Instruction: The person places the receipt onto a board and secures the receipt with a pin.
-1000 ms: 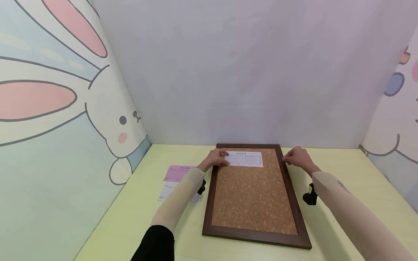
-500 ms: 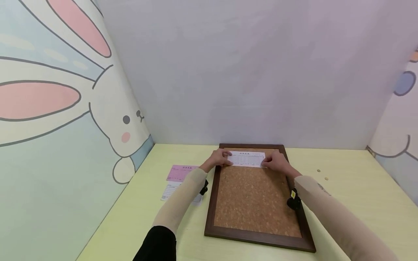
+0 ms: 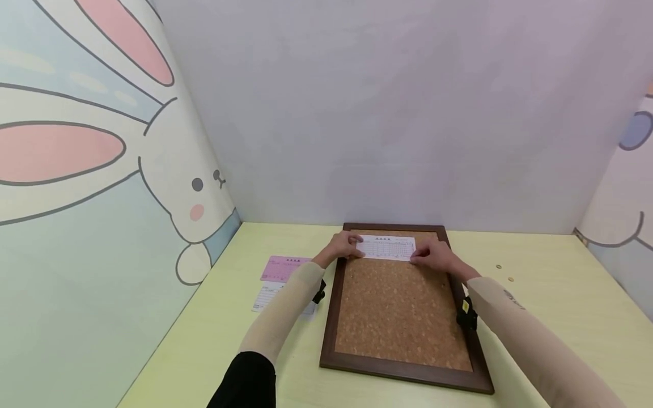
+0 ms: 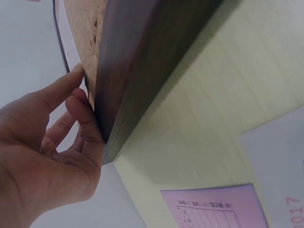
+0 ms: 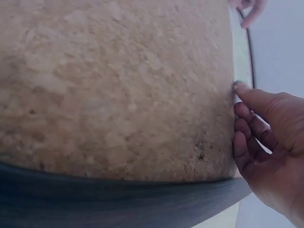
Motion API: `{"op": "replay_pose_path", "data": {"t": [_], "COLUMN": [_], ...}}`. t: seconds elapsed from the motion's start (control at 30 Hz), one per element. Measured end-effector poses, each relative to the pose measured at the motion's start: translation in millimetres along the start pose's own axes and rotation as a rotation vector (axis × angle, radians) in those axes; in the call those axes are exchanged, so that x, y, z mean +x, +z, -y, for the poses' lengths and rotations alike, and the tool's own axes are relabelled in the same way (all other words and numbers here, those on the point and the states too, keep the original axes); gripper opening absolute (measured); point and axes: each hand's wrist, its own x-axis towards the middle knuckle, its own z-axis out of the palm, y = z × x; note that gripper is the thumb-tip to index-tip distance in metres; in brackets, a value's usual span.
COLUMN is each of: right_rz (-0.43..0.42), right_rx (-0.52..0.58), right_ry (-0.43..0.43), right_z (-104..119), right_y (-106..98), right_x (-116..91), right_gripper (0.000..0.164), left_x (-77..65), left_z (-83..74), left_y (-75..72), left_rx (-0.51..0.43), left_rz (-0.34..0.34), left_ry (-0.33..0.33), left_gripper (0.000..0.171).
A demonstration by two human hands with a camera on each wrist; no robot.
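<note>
Lying near the top of the corkboard (image 3: 403, 311), a white form (image 3: 386, 247) has the left hand (image 3: 343, 246) at one end, thumb and finger apart; the right hand (image 3: 435, 255) touches the other, whether pinching cannot be told. Leftward, a pink form (image 3: 280, 268) rests on the table (image 3: 551, 323).

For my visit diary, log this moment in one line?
left hand: at white sheet, left end | right hand: at its right end | white sheet: on corkboard
</note>
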Motion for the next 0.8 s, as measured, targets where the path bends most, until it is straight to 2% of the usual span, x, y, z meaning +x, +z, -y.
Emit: {"op": "replay_pose_path", "data": {"t": [0.1,0.47,0.8], "right_rz": [0.008,0.053,0.023], "right_rx": [0.010,0.013,-0.036], "right_ry": [0.015,0.034,-0.041], "right_z": [-3.2,-3.3,-5.5], "right_y": [-3.2,-5.7,-0.4], "right_x": [-1.3,-1.9,1.4], "right_gripper": [0.008,0.017,0.016], "left_x": [0.1,1.3,-0.1], "left_z": [0.8,3.1,1.9], "left_y": [-0.6,-0.9,-1.5], "left_rx": [0.005,0.012,0.000], "left_rz": [0.009,0.010,0.004], "left_ry": [0.016,0.046,0.028], "left_gripper": [0.047,0.047,0.048]}}
